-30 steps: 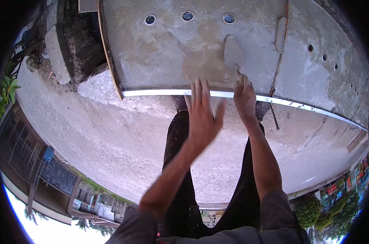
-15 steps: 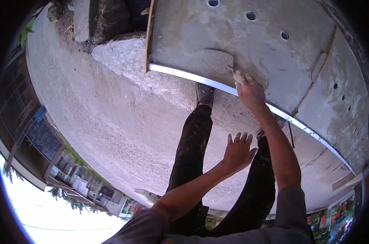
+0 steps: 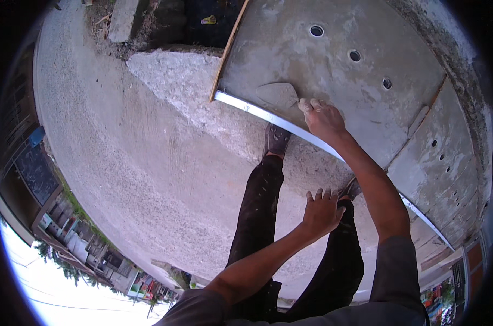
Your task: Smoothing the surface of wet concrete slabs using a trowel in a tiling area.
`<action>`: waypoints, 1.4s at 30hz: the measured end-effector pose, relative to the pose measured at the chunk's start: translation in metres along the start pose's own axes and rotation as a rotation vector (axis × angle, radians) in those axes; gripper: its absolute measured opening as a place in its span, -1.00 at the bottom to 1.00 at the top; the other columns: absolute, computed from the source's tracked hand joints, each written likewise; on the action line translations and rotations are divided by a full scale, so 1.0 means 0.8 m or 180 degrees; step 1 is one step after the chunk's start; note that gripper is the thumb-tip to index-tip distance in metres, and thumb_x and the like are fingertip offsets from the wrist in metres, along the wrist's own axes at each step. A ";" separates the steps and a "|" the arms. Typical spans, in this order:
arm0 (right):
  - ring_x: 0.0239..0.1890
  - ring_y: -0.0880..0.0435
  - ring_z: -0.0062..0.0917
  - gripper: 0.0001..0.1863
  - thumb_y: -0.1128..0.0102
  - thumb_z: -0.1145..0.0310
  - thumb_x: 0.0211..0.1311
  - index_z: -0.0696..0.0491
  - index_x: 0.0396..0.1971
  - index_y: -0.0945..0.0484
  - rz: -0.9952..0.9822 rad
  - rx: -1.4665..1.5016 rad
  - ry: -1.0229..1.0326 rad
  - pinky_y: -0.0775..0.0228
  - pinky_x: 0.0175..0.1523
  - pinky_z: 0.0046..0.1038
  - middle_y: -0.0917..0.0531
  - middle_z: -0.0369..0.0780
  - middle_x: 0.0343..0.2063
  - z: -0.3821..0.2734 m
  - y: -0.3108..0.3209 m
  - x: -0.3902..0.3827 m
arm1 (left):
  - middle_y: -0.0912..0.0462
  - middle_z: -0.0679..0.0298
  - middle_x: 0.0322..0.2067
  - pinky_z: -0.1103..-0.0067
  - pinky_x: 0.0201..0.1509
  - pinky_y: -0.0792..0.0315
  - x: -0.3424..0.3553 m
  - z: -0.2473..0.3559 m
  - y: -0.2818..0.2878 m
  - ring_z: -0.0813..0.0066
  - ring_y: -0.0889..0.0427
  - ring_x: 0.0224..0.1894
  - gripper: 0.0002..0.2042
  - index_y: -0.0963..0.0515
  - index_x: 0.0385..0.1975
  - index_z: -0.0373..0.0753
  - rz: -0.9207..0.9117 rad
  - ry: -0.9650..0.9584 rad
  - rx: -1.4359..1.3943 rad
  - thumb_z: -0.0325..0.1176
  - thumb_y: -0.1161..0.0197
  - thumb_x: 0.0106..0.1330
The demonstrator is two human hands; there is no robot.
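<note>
My right hand (image 3: pixel 323 120) is closed round the handle of a pointed trowel (image 3: pixel 279 95). The trowel's grey blade lies flat against the damp concrete slab (image 3: pixel 322 65), close to its near edge. A bright metal strip (image 3: pixel 268 115) runs along that edge, partly hidden under my right forearm. My left hand (image 3: pixel 321 213) hangs in front of my right knee, fingers spread and holding nothing. Several round holes, among them a pale-rimmed hole (image 3: pixel 355 55), pierce the slab beyond the trowel.
A wooden board (image 3: pixel 230 50) borders the slab's left side, beside a dark pit (image 3: pixel 200 35). Rough broken concrete (image 3: pixel 175 73) lies left of my feet. Further right, a joint (image 3: pixel 417 122) divides off another slab with holes. The grey roadway (image 3: pixel 132 141) stretches left.
The trowel and my right hand have moved left along the slab's near edge. My view has turned a little, so the slab appears shifted. My left hand remains free.
</note>
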State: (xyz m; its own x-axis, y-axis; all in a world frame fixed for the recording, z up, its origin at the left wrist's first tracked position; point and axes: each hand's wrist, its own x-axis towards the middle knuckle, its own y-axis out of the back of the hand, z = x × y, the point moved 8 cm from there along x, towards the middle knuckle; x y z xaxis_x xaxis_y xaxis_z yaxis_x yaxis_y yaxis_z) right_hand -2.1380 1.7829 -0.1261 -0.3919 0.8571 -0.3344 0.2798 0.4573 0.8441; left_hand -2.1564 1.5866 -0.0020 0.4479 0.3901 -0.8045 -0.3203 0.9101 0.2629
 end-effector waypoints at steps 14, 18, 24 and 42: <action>-0.19 -0.74 -0.10 -0.61 -0.09 0.32 0.29 0.02 0.10 -0.56 0.0257 0.0059 -0.0223 -0.63 -0.15 -0.09 -0.70 0.02 -0.14 0.022 0.027 0.041 | -0.45 -0.10 0.28 -0.12 0.37 -0.21 0.009 0.009 0.019 -0.15 -0.38 0.35 -0.41 -0.38 0.29 -0.36 -0.0028 -0.0101 0.0097 -0.03 -0.15 0.43; -0.20 -0.73 -0.06 -0.61 -0.04 0.34 0.33 0.07 0.12 -0.55 0.0348 0.0106 0.0397 -0.61 -0.11 -0.08 -0.69 0.04 -0.17 -0.012 0.024 0.045 | -0.50 -0.11 0.21 -0.18 0.33 -0.21 0.011 0.000 0.026 -0.15 -0.42 0.32 -0.44 -0.46 0.19 -0.35 0.0322 -0.0161 0.0066 0.00 -0.19 0.39; -0.17 -0.72 -0.04 -0.62 -0.03 0.31 0.35 0.04 0.12 -0.54 0.0196 -0.0087 -0.0191 -0.59 -0.11 -0.06 -0.69 0.04 -0.17 0.056 0.050 0.129 | -0.46 -0.08 0.28 -0.10 0.38 -0.20 0.018 0.013 0.042 -0.12 -0.36 0.36 -0.40 -0.39 0.28 -0.36 0.0036 -0.0078 0.0118 -0.01 -0.14 0.43; -0.12 -0.70 -0.03 -0.64 0.01 0.28 0.38 0.01 0.10 -0.55 0.0032 0.0005 0.0109 -0.55 -0.03 -0.01 -0.67 0.11 -0.15 0.025 0.026 0.096 | -0.42 -0.06 0.30 -0.16 0.38 -0.15 0.007 0.006 0.029 -0.14 -0.33 0.38 -0.38 -0.34 0.33 -0.32 -0.0343 -0.0023 0.0177 0.01 -0.12 0.44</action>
State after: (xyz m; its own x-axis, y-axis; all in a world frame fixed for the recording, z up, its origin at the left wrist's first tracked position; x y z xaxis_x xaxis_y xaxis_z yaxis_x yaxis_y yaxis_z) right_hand -2.1449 1.8632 -0.1424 -0.4190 0.8530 -0.3113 0.2852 0.4491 0.8467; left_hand -2.1572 1.6106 0.0020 0.4832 0.2903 -0.8260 -0.2233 0.9531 0.2043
